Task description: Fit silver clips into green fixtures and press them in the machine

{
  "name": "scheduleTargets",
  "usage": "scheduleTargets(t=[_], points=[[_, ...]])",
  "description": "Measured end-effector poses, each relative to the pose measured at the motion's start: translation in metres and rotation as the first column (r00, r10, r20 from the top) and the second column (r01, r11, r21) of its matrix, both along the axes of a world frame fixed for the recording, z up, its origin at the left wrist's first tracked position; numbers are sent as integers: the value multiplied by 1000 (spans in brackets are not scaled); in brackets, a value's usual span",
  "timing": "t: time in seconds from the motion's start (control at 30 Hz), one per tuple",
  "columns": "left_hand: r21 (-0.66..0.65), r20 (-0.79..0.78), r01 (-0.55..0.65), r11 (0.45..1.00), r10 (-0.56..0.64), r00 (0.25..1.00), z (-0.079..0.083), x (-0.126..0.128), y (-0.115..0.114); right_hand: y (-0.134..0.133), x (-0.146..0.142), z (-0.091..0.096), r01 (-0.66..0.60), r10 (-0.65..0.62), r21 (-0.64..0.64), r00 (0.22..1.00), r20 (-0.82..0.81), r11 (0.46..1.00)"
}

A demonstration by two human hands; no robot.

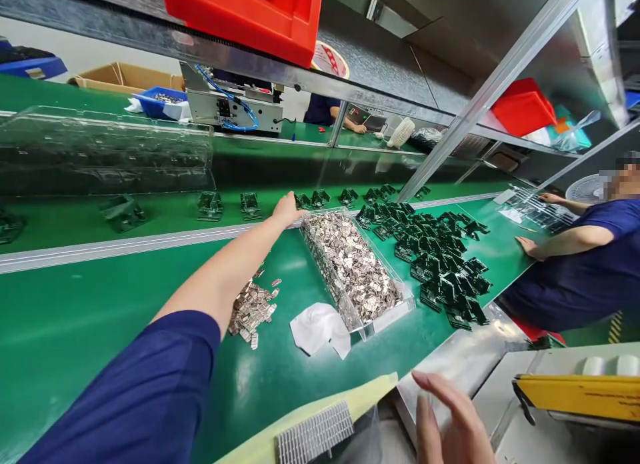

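Observation:
My left hand (287, 211) reaches across the bench to the far strip, beside the back left corner of a clear tray (358, 332). Its fingertips are at a small dark green part (302, 201); whether they grip it is hidden. Small shiny metal pieces (353, 261) fill the tray. More loose metal pieces (254, 311) lie in a pile beyond my left forearm. My right hand (453, 417) is low at the front, above the bench edge, its thumb and finger apart with nothing between them. Near it lies a grid-like block of metal pieces (315, 432) on yellow material (370, 389).
Many dark green parts (440, 251) are heaped right of the tray, with others in a row behind it. White paper (320, 327) lies before the tray. A metal post (485, 97) and a shelf with a red bin (250, 14) stand above. A co-worker (575, 251) works at right.

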State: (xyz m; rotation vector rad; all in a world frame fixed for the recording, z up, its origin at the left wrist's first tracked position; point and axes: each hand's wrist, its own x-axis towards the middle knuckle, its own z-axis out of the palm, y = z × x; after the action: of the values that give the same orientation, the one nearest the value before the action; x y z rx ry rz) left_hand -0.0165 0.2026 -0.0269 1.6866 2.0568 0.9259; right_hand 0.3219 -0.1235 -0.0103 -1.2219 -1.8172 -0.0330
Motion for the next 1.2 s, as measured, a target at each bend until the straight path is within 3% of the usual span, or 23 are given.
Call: scheduleTargets(t=[0.13, 0.17, 0.23, 0.33, 0.4, 0.5, 0.6, 0.7, 0.8, 0.9, 0.97, 1.0, 1.1, 1.2], points=[[115, -243, -39, 993, 66, 968, 2, -46, -25, 82, -39, 28, -50, 58, -107, 995, 78, 993], [87, -307, -71, 994, 94, 947, 3, -58, -29, 106, -48, 32, -25, 53, -202, 990, 134, 979], [-3, -385, -105, 994, 96, 918, 3, -76, -32, 153, -65, 35, 154, -4, -432, 944, 329, 889], [-17, -394, -45, 999, 35, 919, 9, -81, -34, 203, -86, 31, 258, -32, -489, 906, 423, 833], [48, -408, -7, 999, 26, 913, 20, -74, -48, 216, -95, 26, 282, -40, -491, 894, 446, 824], [190, -428, 111, 975, -19, 904, 39, -61, -105, 213, -99, 19, 288, -46, -486, 892, 450, 825], [309, -479, 345, 887, -168, 861, 42, -51, -204, 203, -94, 16, 262, -51, -482, 912, 408, 836], [248, -547, 426, 870, -237, 803, 24, -41, -308, 198, -86, 17, 210, -48, -492, 946, 321, 845], [165, -565, 355, 920, -207, 799, 0, -33, -378, 192, -81, 21, 135, -38, -501, 979, 198, 855], [108, -448, 231, 967, -160, 879, -15, -36, -414, 169, -80, 29, 30, 3, -515, 998, 64, 856], [38, -314, 158, 987, -138, 939, -20, -44, -427, 144, -81, 32, -163, 94, -558, 984, -149, 813], [-5, -251, 139, 990, -136, 958, -23, -49, -432, 129, -82, 32, -290, 138, -565, 945, -296, 772], [-106, -150, 177, 978, -192, 970, -34, -63, -441, 85, -88, 28, -586, 161, -481, 728, -667, 652], [-97, -151, 211, 973, -224, 963, -43, -70, -438, 52, -95, 17, -633, 142, -418, 643, -753, 651]])
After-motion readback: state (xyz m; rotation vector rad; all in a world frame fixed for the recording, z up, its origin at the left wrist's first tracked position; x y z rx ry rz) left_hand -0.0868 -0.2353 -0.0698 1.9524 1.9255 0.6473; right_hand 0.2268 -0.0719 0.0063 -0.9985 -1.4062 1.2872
